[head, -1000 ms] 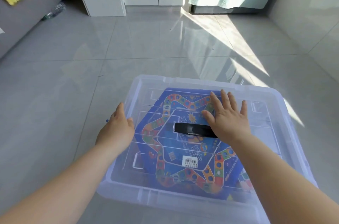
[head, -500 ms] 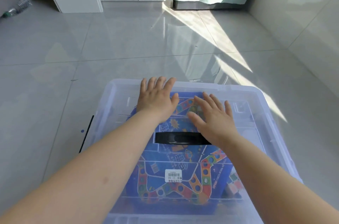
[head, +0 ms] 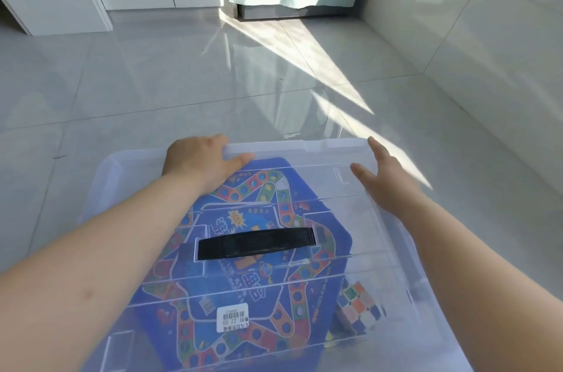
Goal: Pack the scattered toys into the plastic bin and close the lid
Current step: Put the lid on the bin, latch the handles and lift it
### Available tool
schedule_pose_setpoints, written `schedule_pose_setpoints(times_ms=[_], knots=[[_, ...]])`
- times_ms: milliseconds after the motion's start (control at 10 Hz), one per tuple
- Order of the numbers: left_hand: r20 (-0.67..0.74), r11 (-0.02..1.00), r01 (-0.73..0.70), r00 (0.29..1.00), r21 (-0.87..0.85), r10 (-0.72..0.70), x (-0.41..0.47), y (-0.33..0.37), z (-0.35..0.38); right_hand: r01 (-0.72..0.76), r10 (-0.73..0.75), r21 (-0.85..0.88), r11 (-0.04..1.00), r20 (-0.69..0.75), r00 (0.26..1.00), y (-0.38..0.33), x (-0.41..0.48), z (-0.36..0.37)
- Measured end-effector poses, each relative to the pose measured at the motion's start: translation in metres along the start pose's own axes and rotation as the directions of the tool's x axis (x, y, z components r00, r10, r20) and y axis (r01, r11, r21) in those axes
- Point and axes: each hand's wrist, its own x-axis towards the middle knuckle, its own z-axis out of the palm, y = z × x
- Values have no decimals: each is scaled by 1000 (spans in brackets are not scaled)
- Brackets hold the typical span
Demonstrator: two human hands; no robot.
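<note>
With the black handle [head: 254, 242] taken as the dial's centre, the left hand [head: 198, 162] is found at about 11 o'clock, laid on the far rim of the clear lid [head: 304, 147]. Its fingers are bent over that rim and out of sight, and the thumb is stretched along the edge toward 3 o'clock. The lid is seated on the plastic bin [head: 451, 335], and a blue board game [head: 243, 283] is seen through it, with a puzzle cube [head: 358, 307] at about 4 o'clock. The right hand [head: 385, 179] is held at about 1 o'clock, fingers straight and nothing grasped; whether its palm touches the lid cannot be told. The far rim, whose long axis runs from 9 to 3 o'clock, lies at 12 o'clock from both wrists. Pressing down along that rim is judged to be called for, the left hand being on it already and the right just short of the far right corner.
</note>
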Motion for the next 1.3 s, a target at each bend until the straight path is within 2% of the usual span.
schedule_pose_setpoints(times_ms=[100, 200, 300, 400, 500, 600, 700, 800, 1000, 1100, 1200, 1300], knots=[[-52, 999, -24, 998, -40, 22, -6, 1, 1, -74, 81, 163, 984, -37, 996, 5, -3, -2], [-41, 971, -122, 992, -203, 116, -33, 24, 0, -120, 120, 54, 991, -8, 993, 4, -4, -1], [111, 938, -298, 941, -177, 320, -81, 63, 12, -142, 145, 96, 985, -28, 989, 4, -4, -2], [144, 950, -310, 939, -40, 312, -91, 70, 24, -261, 265, 247, 933, 20, 964, 15, -12, -5], [141, 953, -304, 943, -9, 302, -88, 67, 28, -445, 379, 394, 805, 235, 895, 37, -29, -6], [145, 949, -316, 938, -5, 314, -89, 71, 27, -420, 414, 364, 831, 98, 905, 44, -37, -1], [132, 949, -316, 940, -16, 315, -89, 70, 26, -352, 363, 95, 931, -160, 918, 35, -42, 6], [113, 948, -317, 941, -23, 318, -90, 70, 27, -312, 292, -79, 947, -199, 936, 28, -46, 7], [111, 944, -329, 938, -18, 329, -89, 70, 30, -276, 237, -168, 946, -222, 946, 19, -51, 5], [140, 948, -319, 938, -8, 317, -90, 70, 26, -276, 235, -248, 928, -182, 955, 13, -56, 8], [87, 941, -332, 937, -67, 337, -92, 71, 25, -142, 65, -434, 890, -188, 980, -5, -64, 17], [-322, 887, -337, 917, -315, 234, -94, 68, 29, 164, -180, -117, 980, -145, 973, -48, -82, 37]])
